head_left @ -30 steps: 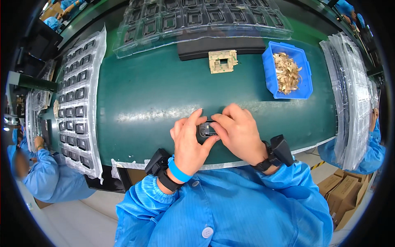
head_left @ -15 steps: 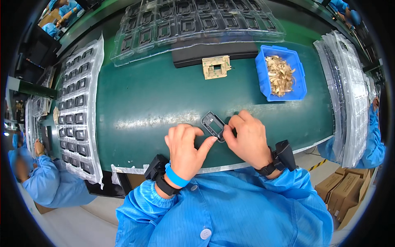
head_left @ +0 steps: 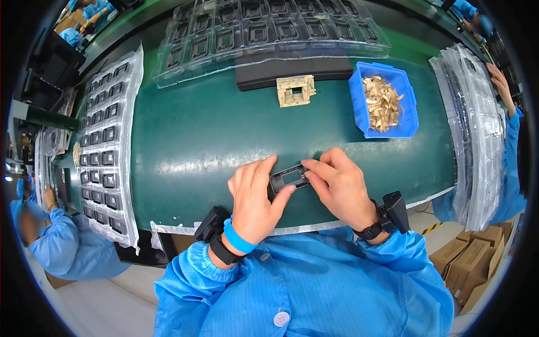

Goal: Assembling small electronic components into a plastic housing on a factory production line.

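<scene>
A small black rectangular plastic frame with an open window lies between my hands, just above the green tabletop near its front edge. My left hand grips the frame's left end between thumb and fingers. At the other end, my right hand pinches the frame's upper right corner with thumb and forefinger. The right fingertips cover that corner, so I cannot tell whether anything small is between them. Each wrist carries a black strapped device, and the left one also has a blue band.
A blue bin full of tan paper strips stands at the back right. A tan sheet stack lies by a dark flat case. Clear trays of black frames are behind; more trays line the left, others the right. Co-workers sit around.
The frame has turned from a steep slant to nearly lengthwise across. My left hand has closed onto its left end, and my right fingers have shifted to its upper right corner.
</scene>
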Available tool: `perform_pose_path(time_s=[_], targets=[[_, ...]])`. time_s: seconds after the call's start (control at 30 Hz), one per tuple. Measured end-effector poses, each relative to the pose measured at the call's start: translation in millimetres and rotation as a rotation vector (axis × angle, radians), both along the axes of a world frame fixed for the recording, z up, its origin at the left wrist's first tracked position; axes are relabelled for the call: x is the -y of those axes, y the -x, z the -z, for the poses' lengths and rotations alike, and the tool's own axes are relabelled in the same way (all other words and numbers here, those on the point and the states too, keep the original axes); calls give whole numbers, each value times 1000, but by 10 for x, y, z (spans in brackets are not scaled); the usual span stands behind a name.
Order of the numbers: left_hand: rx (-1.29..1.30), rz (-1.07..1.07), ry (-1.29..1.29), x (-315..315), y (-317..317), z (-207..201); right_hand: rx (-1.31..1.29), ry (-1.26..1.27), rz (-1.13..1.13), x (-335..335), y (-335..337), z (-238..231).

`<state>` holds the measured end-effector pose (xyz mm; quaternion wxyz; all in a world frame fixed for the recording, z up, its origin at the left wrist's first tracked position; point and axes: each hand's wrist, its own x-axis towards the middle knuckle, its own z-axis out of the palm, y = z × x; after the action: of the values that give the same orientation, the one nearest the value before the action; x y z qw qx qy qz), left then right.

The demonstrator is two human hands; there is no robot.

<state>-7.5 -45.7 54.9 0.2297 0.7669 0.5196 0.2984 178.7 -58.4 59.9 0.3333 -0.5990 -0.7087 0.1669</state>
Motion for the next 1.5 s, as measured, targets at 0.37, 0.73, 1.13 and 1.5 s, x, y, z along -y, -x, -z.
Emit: perform_pose_path(time_s=[0.37,0.73,1.13,1.5], targets=[[46,34,-32,25,50,142,80,-46,-157,20,22,76],[10,96,-183,89,-69,184,-16,57,175,-54,175,90],[-27,77,-203,112,-78,196,82,54,186,-88,200,56],[-8,88,-209,106,-81,200,525,-258,82,-82,243,177]])
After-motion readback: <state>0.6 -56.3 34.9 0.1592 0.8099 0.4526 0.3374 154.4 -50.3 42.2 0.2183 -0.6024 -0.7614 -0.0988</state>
